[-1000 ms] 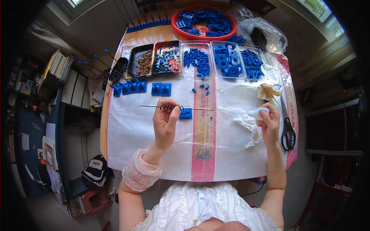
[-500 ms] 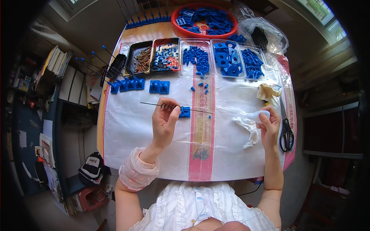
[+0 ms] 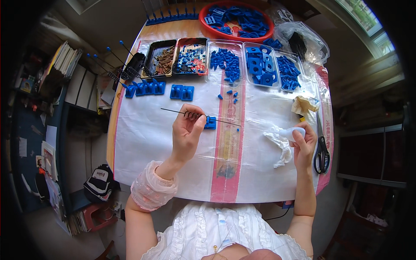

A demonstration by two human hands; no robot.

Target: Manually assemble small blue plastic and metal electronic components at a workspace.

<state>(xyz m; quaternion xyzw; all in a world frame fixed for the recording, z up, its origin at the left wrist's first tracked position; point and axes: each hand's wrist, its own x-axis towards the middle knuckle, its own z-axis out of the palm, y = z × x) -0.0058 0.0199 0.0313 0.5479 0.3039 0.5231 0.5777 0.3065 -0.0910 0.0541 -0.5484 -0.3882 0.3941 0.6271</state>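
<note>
Near the middle of the table, my left hand [image 3: 186,136] is closed on a thin black rod with a spring coil [image 3: 225,123]. The rod slants down to the right, its coil at my fingertips. Just behind the rod lies a blue plastic block [image 3: 211,123], partly covered by my fingers. At the right, my right hand [image 3: 306,145] grips a small white squeeze bottle [image 3: 289,133], its narrow end toward the left. Crumpled white tissue [image 3: 282,149] lies beside the bottle. A tiny blue piece [image 3: 238,130] sits near the rod's right end.
Trays of screws [image 3: 161,58], nuts [image 3: 190,56] and blue parts [image 3: 226,63] line the back, before a red basin [image 3: 271,32]. Blue blocks [image 3: 182,92] stand at left. Black scissors [image 3: 321,158] and crumpled brownish paper [image 3: 303,105] lie at right.
The whole view has shifted slightly. The rod slopes a little more steeply down to the right. Both hands keep their holds on the rod and the bottle.
</note>
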